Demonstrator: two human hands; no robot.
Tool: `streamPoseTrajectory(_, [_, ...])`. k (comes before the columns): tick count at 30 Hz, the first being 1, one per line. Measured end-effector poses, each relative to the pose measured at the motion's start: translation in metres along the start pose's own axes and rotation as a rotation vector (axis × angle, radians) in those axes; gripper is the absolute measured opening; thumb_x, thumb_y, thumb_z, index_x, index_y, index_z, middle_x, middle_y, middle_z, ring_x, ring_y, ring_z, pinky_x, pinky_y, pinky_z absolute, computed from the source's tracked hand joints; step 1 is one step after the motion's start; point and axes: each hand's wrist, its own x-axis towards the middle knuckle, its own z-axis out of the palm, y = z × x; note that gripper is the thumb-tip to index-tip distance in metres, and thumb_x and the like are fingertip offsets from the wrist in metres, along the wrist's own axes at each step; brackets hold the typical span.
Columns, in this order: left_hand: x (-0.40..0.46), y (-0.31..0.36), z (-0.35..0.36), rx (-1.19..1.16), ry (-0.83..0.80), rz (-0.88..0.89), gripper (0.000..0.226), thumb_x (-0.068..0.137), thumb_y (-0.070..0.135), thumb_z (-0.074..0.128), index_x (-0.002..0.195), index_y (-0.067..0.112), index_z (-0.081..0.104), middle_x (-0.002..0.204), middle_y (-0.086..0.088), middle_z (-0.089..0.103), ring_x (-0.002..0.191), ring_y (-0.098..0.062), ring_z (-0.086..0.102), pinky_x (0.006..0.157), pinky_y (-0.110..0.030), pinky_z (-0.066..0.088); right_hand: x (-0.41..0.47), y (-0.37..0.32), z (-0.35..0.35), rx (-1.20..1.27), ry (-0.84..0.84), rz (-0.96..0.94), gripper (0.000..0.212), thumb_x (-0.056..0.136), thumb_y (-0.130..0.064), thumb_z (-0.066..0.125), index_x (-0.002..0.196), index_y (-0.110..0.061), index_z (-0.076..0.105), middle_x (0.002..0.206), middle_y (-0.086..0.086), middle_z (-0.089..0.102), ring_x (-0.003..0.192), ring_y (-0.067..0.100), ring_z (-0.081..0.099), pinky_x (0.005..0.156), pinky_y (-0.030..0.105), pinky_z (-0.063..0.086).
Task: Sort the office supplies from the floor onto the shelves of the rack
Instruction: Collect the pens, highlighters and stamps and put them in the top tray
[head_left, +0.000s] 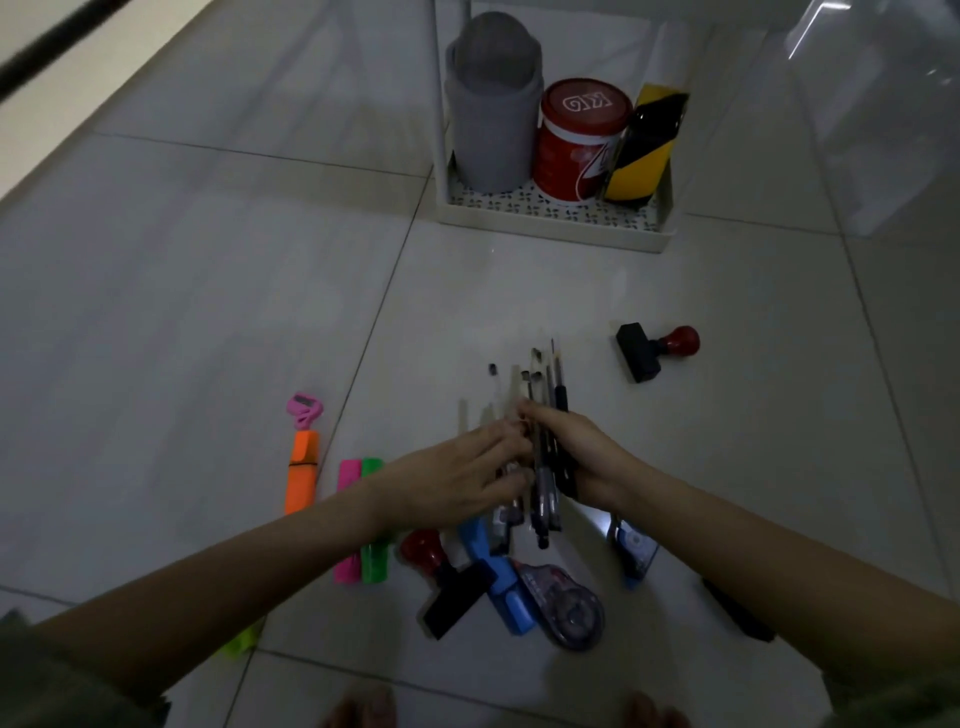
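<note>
Dark pens (548, 452) (bunched, some blurred)

pens (545, 441) bundled upright, highlighters (358, 519) on floor

2 stamps (655, 351), 4 highlighters (302, 470), 3 correction tapes (569, 605), 1 pen bunch (545, 447).

Right grip (569, 452) clenched, left grip (457, 478) touching it
</note>
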Motion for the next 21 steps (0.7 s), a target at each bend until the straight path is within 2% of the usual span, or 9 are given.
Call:
streamPoseTrajectory(3, [0.008, 0.002, -0.006, -0.031, 0.090, 0.024, 0.017, 0.083, 0.009, 0.048, 0.099, 0.011, 0.045, 0.102, -0.011, 0.040, 0.097, -0.021, 0.041, 0.094, -0.037, 0.034, -0.008, -0.002, 0.005, 0.027, -0.125, 0.039, 0.032, 0.093, -0.037, 0.049, 0.076, -0.013, 0.061, 0.057, -0.003, 0.062, 0.051, 0.008, 0.062, 0.047, 0.017, 0.051])
streamPoseTrajectory(6, [0.008, -0.003, -0.009, 0.012, 0.152, 0.013, 0.014, 0.088, 0.011, 0.049, 0.099, 0.018, 0.045, 0.101, -0.005, 0.039, 0.092, -0.018, 0.040, 0.084, -0.030, 0.037, -0.010, -0.002, 0.008, 0.052, -0.243, 0.045, 0.037, 0.093, -0.043, 0.046, 0.090, -0.011, 0.064, 0.077, 0.002, 0.062, 0.071, 0.013, 0.062, 0.059, 0.022, 0.053])
streamPoseTrajectory(9, [0.015, -0.010, -0.011, 0.001, 0.165, 0.014, 0.020, 0.085, 0.010, 0.055, 0.099, 0.020, 0.045, 0.102, -0.006, 0.039, 0.085, -0.018, 0.040, 0.071, -0.028, 0.038, -0.014, -0.007, 0.007, 0.105, -0.273, 0.040, 0.042, 0.092, -0.044, 0.044, 0.087, -0.010, 0.067, 0.071, 0.002, 0.066, 0.065, 0.012, 0.066, 0.056, 0.021, 0.055])
streamPoseTrajectory(12, [0.023, -0.017, -0.014, -0.058, 0.145, 0.018, 0.020, 0.085, 0.011, 0.055, 0.102, 0.017, 0.045, 0.105, -0.009, 0.039, 0.091, -0.020, 0.041, 0.070, -0.026, 0.047, -0.020, -0.015, 0.005, 0.157, -0.268, 0.015, 0.043, 0.081, -0.047, 0.052, 0.081, -0.008, 0.071, 0.072, 0.005, 0.067, 0.065, 0.015, 0.068, 0.057, 0.023, 0.057])
streamPoseTrajectory(15, [0.029, -0.020, -0.016, -0.081, 0.072, -0.016, 0.023, 0.085, 0.012, 0.050, 0.107, 0.015, 0.044, 0.109, -0.009, 0.039, 0.099, -0.021, 0.041, 0.064, -0.022, 0.053, -0.022, -0.021, 0.002, 0.117, -0.231, -0.023, 0.028, 0.082, -0.033, 0.055, 0.086, -0.008, 0.065, 0.074, 0.003, 0.064, 0.066, 0.012, 0.064, 0.056, 0.022, 0.055])
streamPoseTrajectory(17, [0.032, -0.017, -0.016, -0.111, 0.043, -0.081, 0.029, 0.085, 0.012, 0.047, 0.113, 0.012, 0.043, 0.112, -0.009, 0.041, 0.103, -0.020, 0.042, 0.074, -0.024, 0.054, -0.022, -0.024, 0.002, 0.127, -0.186, -0.025, 0.017, 0.090, -0.021, 0.053, 0.083, -0.010, 0.064, 0.068, 0.000, 0.062, 0.061, 0.010, 0.062, 0.054, 0.021, 0.053])
streamPoseTrajectory(19, [0.030, -0.009, -0.014, -0.265, 0.082, -0.241, 0.039, 0.085, 0.011, 0.047, 0.123, 0.010, 0.040, 0.118, -0.008, 0.045, 0.109, -0.017, 0.043, 0.097, -0.027, 0.041, -0.020, -0.028, 0.004, 0.145, -0.117, -0.054, 0.014, 0.090, -0.017, 0.055, 0.079, -0.012, 0.062, 0.067, 0.000, 0.061, 0.060, 0.012, 0.061, 0.056, 0.023, 0.053])
streamPoseTrajectory(20, [0.029, -0.004, -0.015, -0.377, 0.127, -0.401, 0.043, 0.085, 0.011, 0.047, 0.126, 0.011, 0.037, 0.121, -0.005, 0.044, 0.114, -0.015, 0.041, 0.103, -0.027, 0.035, -0.018, -0.032, 0.004, 0.162, -0.073, -0.090, 0.012, 0.089, -0.016, 0.057, 0.078, -0.013, 0.062, 0.068, 0.001, 0.059, 0.061, 0.012, 0.059, 0.058, 0.024, 0.052])
streamPoseTrajectory(21, [0.030, 0.002, -0.018, -0.516, 0.193, -0.638, 0.046, 0.084, 0.011, 0.048, 0.128, 0.014, 0.035, 0.123, -0.002, 0.042, 0.117, -0.011, 0.040, 0.105, -0.026, 0.034, -0.016, -0.036, 0.005, 0.186, -0.038, -0.140, 0.012, 0.088, -0.014, 0.058, 0.077, -0.014, 0.061, 0.068, 0.001, 0.057, 0.061, 0.012, 0.058, 0.057, 0.023, 0.051])
